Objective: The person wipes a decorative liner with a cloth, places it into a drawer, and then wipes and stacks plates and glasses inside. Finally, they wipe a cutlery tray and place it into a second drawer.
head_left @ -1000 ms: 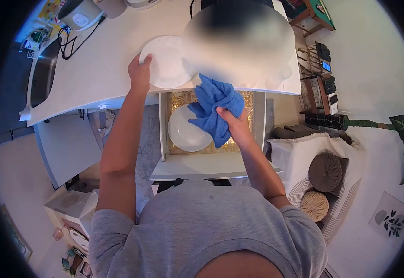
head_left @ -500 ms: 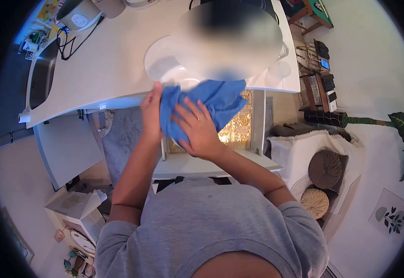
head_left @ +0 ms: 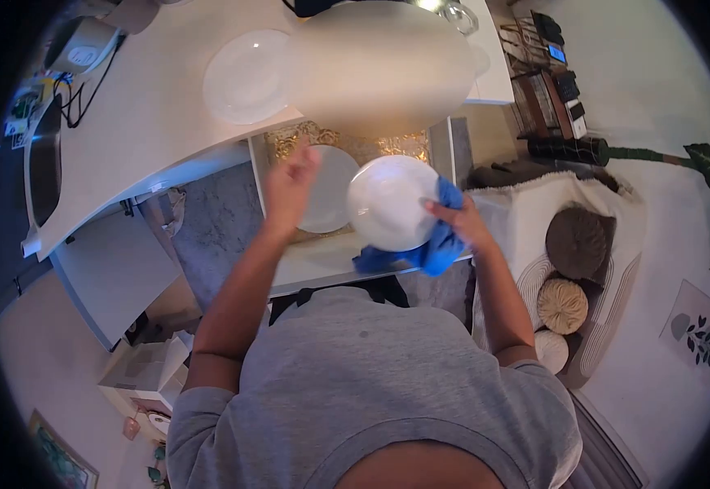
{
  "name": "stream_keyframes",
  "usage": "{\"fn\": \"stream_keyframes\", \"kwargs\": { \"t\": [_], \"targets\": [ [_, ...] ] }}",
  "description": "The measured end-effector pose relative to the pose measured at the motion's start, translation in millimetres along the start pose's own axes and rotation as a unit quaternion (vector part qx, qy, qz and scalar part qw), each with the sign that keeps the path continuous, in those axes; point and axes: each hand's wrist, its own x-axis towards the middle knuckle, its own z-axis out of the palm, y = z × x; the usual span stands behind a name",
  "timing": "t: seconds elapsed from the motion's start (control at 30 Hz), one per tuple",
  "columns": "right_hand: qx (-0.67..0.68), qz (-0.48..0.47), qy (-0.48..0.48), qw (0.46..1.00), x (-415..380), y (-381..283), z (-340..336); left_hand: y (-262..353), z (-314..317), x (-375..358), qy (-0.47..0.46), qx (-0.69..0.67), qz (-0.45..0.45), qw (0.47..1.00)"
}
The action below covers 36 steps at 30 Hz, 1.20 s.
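A white plate (head_left: 392, 202) is held by its right edge in my right hand (head_left: 463, 220), together with a blue cloth (head_left: 438, 248) bunched behind and below it. My left hand (head_left: 291, 183) is off the plate, over the left side of an open drawer, blurred, its fingers partly raised. Inside the drawer, another white plate (head_left: 327, 189) lies on a gold-patterned liner (head_left: 404, 145). On the counter above sits a further white plate (head_left: 249, 77).
A large blurred pale shape (head_left: 383, 69) covers much of the white counter (head_left: 151, 106). A sink (head_left: 45, 163) is at the left, above an open cabinet door (head_left: 119, 265). Cushions (head_left: 575, 242) lie on a seat at the right.
My right hand has moved right and now holds a plate with the cloth. My left hand has let go of the cloth. More of the drawer and the plate in it shows.
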Motion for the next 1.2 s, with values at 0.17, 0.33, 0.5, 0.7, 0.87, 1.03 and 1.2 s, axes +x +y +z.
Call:
{"fn": "stream_keyframes", "kwargs": {
  "t": [0.17,0.33,0.5,0.7,0.87,1.03,1.2],
  "targets": [
    [-0.432,-0.021,0.094,0.897,81.9,62.9,-73.2,45.5,-92.6,102.2,0.256,0.338,0.254,0.870],
    [-0.526,0.047,-0.009,0.849,176.8,111.6,-56.8,29.4,-122.1,158.2,0.196,0.519,0.057,0.830],
    [-0.561,0.061,0.012,0.826,219.4,134.7,-45.9,36.9,-121.7,153.2,0.162,0.394,0.010,0.905],
    [-0.587,0.112,0.110,0.794,227.4,120.9,-50.9,39.5,-130.9,157.4,0.214,0.407,0.012,0.888],
    [-0.516,0.102,0.122,0.842,192.0,57.3,-47.1,56.8,-124.7,141.0,0.268,0.451,0.064,0.849],
    [-0.001,0.011,-0.064,0.998,115.2,-20.2,-19.7,40.2,-130.7,128.7,0.237,-0.177,0.105,0.949],
    [0.079,-0.287,-0.099,0.950,39.8,-101.4,59.2,76.7,-96.5,52.6,0.221,-0.206,0.035,0.953]
  ]
}}
